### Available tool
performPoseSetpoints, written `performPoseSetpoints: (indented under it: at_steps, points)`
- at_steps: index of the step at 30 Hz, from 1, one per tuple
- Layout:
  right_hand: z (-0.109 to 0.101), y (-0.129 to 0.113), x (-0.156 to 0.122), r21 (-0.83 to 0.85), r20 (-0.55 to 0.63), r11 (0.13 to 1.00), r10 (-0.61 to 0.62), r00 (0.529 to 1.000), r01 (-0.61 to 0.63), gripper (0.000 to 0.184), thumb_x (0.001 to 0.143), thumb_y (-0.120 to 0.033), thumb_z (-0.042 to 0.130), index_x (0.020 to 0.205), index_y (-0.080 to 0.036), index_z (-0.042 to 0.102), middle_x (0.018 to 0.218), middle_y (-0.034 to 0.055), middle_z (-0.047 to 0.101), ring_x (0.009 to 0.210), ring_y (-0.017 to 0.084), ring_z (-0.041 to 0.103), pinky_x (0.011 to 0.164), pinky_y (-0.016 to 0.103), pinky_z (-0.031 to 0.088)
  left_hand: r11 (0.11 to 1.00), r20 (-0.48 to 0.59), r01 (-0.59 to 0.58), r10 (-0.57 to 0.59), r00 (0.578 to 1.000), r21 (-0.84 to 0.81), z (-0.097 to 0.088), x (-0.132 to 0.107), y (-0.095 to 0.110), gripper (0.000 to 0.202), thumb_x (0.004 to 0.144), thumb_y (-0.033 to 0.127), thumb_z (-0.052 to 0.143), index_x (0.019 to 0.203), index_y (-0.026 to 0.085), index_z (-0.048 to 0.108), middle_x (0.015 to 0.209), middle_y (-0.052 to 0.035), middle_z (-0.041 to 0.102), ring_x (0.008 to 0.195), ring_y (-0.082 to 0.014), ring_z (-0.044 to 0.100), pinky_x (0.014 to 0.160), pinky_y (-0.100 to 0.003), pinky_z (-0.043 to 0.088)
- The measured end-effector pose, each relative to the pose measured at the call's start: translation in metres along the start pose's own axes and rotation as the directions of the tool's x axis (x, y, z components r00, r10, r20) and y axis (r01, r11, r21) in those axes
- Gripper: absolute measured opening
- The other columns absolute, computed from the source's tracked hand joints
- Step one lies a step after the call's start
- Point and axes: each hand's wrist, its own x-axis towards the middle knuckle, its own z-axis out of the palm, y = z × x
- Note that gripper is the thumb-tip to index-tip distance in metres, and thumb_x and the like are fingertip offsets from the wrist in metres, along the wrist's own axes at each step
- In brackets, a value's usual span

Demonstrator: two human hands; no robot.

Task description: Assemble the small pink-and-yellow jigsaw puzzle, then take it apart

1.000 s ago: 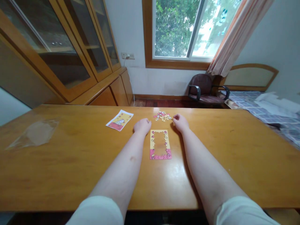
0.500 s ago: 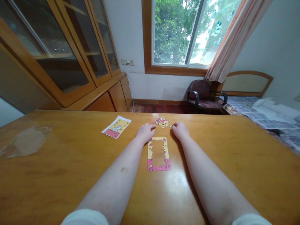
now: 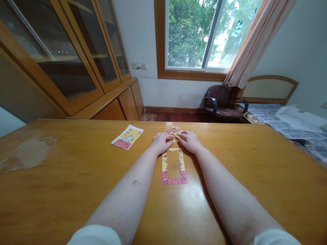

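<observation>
A partly built jigsaw frame (image 3: pixel 174 166), yellow above and pink below with a hollow middle, lies on the wooden table (image 3: pixel 230 190). Just beyond it is a small heap of loose puzzle pieces (image 3: pixel 175 130). My left hand (image 3: pixel 160 141) and my right hand (image 3: pixel 187 139) rest side by side at the frame's far end, fingers curled over the heap and nearly touching each other. What the fingertips hold is too small to make out.
A printed picture card (image 3: pixel 127 136) lies to the left of the hands. A clear plastic bag (image 3: pixel 28 151) lies at the table's left end. Behind the table are glass-door cabinets (image 3: pixel 76 54), a window, a dark armchair (image 3: pixel 221 100) and a bed (image 3: pixel 293 126).
Both hands have moved inward from either side of the loose pieces and now meet over the heap at the frame's far edge. The camera has tilted slightly.
</observation>
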Motion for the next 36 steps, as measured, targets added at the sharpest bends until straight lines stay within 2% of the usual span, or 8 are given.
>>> performPoseSetpoints:
  at_steps: [5,9,14,18,23,29,33,36]
  points:
    - [0.001,0.006,0.000,-0.055,-0.033,0.996,0.061,0.998,-0.063,0.025,0.088,-0.036,0.053,0.101,-0.030,0.074,0.129,0.0025,0.059,0.116,0.028,0.046,0.100,0.048,0.033,0.991,0.055,-0.131,0.130,0.990,0.015,0.001,0.000,0.001,0.026,0.085,0.036,0.053,0.101,0.030,0.073,0.112,0.0008,0.070,0.111,-0.0216,0.056,0.102,-0.037,0.040]
    - [0.000,0.010,0.002,-0.056,-0.080,0.988,0.137,0.987,-0.142,0.030,0.090,-0.032,0.047,0.083,-0.022,0.075,0.101,0.0074,0.070,0.100,0.024,0.055,0.092,0.041,0.038,0.999,0.002,-0.012,0.012,1.000,0.053,0.001,0.002,-0.003,0.028,0.086,0.031,0.048,0.095,0.026,0.074,0.104,-0.0026,0.072,0.102,-0.0220,0.061,0.096,-0.036,0.044]
    - [-0.002,0.012,0.002,-0.032,-0.077,0.989,0.143,0.987,-0.146,0.024,0.086,-0.028,0.051,0.094,-0.025,0.074,0.102,0.0048,0.071,0.100,0.024,0.055,0.090,0.038,0.038,0.998,-0.035,0.048,-0.046,0.998,0.048,0.002,0.003,-0.004,0.027,0.086,0.032,0.049,0.099,0.024,0.072,0.107,-0.0036,0.070,0.103,-0.0227,0.060,0.095,-0.035,0.045]
    - [-0.004,0.012,0.002,-0.056,-0.073,0.978,0.197,0.978,-0.201,0.026,0.087,-0.029,0.049,0.083,-0.022,0.074,0.093,0.0074,0.072,0.094,0.025,0.056,0.086,0.038,0.039,0.997,-0.046,0.073,-0.072,0.996,0.031,0.005,0.004,-0.005,0.028,0.086,0.032,0.051,0.105,0.024,0.069,0.113,-0.0048,0.068,0.107,-0.0227,0.058,0.098,-0.035,0.043]
    - [-0.003,0.008,0.002,0.016,-0.034,0.995,0.103,0.994,-0.102,0.026,0.087,-0.036,0.053,0.104,-0.027,0.072,0.115,0.0035,0.069,0.107,0.025,0.052,0.094,0.041,0.035,0.995,-0.066,0.095,-0.095,0.993,-0.002,0.007,0.005,-0.006,0.029,0.086,0.032,0.051,0.107,0.021,0.069,0.114,-0.0059,0.067,0.108,-0.0227,0.058,0.098,-0.034,0.044]
    - [-0.005,0.007,0.001,-0.073,-0.044,0.979,0.187,0.981,-0.190,0.032,0.091,-0.036,0.046,0.091,-0.021,0.074,0.103,0.0073,0.071,0.102,0.023,0.054,0.093,0.038,0.035,0.996,-0.089,0.094,-0.095,0.992,-0.011,0.008,0.007,-0.008,0.027,0.084,0.030,0.053,0.103,0.021,0.069,0.111,-0.0054,0.068,0.105,-0.0225,0.059,0.097,-0.034,0.045]
    - [0.000,0.007,0.000,-0.126,-0.072,0.970,0.202,0.977,-0.210,0.046,0.087,-0.049,0.053,0.128,-0.028,0.059,0.142,0.0087,0.047,0.129,0.030,0.038,0.105,0.046,0.026,0.996,-0.093,0.092,-0.093,0.991,-0.008,0.009,0.007,-0.009,0.026,0.084,0.030,0.054,0.102,0.021,0.070,0.110,-0.0056,0.068,0.105,-0.0220,0.060,0.096,-0.034,0.045]
    - [0.003,0.006,-0.001,-0.152,-0.020,0.964,0.216,0.976,-0.216,0.048,0.085,-0.056,0.053,0.128,-0.035,0.058,0.150,0.0064,0.036,0.137,0.034,0.026,0.109,0.056,0.014,0.995,-0.096,0.095,-0.095,0.991,-0.011,0.009,0.006,-0.008,0.025,0.084,0.030,0.054,0.102,0.022,0.070,0.110,-0.0055,0.068,0.105,-0.0221,0.060,0.097,-0.034,0.045]
